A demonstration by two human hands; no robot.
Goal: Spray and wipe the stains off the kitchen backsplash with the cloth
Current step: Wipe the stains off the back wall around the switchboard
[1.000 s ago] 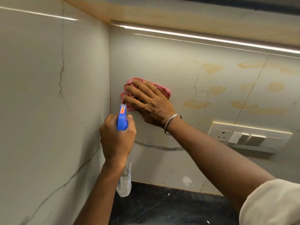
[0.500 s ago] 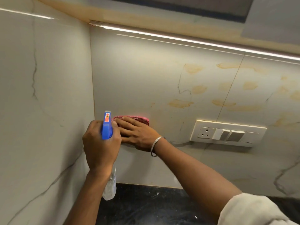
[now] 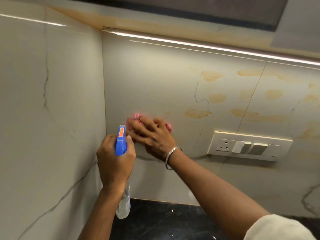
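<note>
My right hand (image 3: 152,135) presses a pink cloth (image 3: 136,117) flat against the pale marble backsplash (image 3: 155,84), low down near the corner; the hand is blurred and covers most of the cloth. My left hand (image 3: 114,161) grips a clear spray bottle (image 3: 125,203) with a blue trigger head (image 3: 121,144), held upright just left of the cloth. Several yellow-brown stains (image 3: 197,113) mark the backsplash to the right of the cloth and above the switch plate.
A cream switch plate (image 3: 249,146) with a socket sticks out of the backsplash at right. A side wall (image 3: 52,118) meets it in the corner at left. Black countertop (image 3: 164,222) lies below. A lit strip (image 3: 207,47) runs under the cabinet above.
My right hand with the cloth dropped from higher on the backsplash to a lower spot, then slid slightly right and up. My left hand kept the bottle beside it.
</note>
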